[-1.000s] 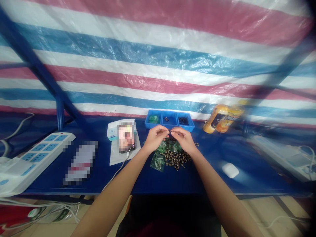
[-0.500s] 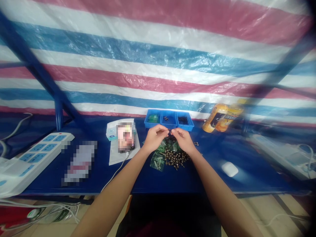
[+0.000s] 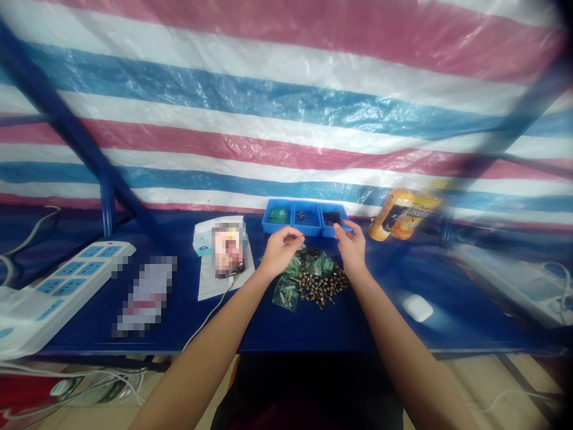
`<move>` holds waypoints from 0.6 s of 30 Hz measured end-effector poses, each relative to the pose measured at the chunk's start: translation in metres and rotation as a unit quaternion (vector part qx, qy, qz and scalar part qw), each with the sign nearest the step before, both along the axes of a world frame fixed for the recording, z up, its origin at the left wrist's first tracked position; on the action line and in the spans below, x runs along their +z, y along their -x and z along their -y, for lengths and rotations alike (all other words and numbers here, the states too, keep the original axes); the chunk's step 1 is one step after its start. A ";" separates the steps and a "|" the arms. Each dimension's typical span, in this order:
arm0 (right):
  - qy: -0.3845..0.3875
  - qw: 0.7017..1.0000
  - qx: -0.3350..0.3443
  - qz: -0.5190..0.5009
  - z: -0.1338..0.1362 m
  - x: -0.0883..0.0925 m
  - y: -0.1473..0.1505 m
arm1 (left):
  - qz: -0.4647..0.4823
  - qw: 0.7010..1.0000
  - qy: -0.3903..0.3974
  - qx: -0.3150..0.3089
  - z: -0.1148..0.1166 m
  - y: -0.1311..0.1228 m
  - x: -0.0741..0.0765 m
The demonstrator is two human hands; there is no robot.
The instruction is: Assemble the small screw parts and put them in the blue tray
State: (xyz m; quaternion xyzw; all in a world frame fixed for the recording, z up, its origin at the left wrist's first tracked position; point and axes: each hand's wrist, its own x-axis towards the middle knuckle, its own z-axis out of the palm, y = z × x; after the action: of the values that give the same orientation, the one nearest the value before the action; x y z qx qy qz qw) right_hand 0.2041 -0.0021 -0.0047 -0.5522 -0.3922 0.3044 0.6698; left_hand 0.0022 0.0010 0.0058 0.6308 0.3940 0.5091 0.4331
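My left hand (image 3: 281,248) is pinched closed above the pile; whatever sits between its fingertips is too small to name. My right hand (image 3: 351,246) has its thumb and forefinger apart at the front edge of the right blue bin (image 3: 342,229), which holds small black pieces (image 3: 332,217). In the middle bin (image 3: 308,230) lie a few small dark metal parts. Green pieces (image 3: 278,215) fill part of the left bin. Below my hands spreads a heap of small brass-coloured metal fittings (image 3: 320,288), with green plastic packets (image 3: 286,294) beside and behind it.
On the left lie a phone (image 3: 228,251) on a white packet, a blurred-out flat item (image 3: 147,295) and a power strip (image 3: 67,286). A white earbud case (image 3: 418,307) and two orange bottles (image 3: 393,215) stand on the right. Another power strip (image 3: 505,283) is at far right.
My right hand has parted from my left and moved right, to the front of the right bin, its fingers opening. My left hand stays pinched in about the same place.
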 end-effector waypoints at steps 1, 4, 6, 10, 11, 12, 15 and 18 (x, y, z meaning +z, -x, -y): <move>-0.004 1.000 0.003 0.016 0.000 0.001 0.000 | -0.002 1.000 -0.005 0.000 0.000 0.000 -0.001; -0.020 0.994 0.068 0.084 0.005 0.004 0.005 | -0.024 0.999 -0.036 0.007 0.001 0.000 -0.002; -0.032 0.981 0.140 0.132 0.010 0.006 0.011 | -0.055 0.997 -0.060 0.007 0.002 0.000 -0.002; -0.062 0.945 0.237 0.217 0.018 0.007 0.020 | -0.092 0.993 -0.078 -0.018 0.004 -0.001 -0.002; -0.067 0.940 0.242 0.229 0.018 0.007 0.020 | -0.094 0.992 -0.078 -0.022 0.005 -0.001 -0.001; -0.067 0.938 0.243 0.238 0.019 0.007 0.020 | -0.095 0.992 -0.078 -0.025 0.005 -0.001 -0.001; -0.060 0.936 0.243 0.246 0.019 0.006 0.019 | -0.096 0.992 -0.076 -0.021 0.007 -0.001 0.000; -0.055 0.934 0.251 0.249 0.019 0.008 0.018 | -0.085 0.994 -0.071 -0.017 0.007 -0.001 0.000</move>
State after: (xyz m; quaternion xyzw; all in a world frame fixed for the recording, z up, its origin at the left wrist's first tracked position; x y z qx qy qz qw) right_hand 0.1858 -0.0207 0.0029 -0.4560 -0.6884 0.2934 0.4818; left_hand 0.0030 -0.0059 0.0057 0.7076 0.3811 0.4732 0.3609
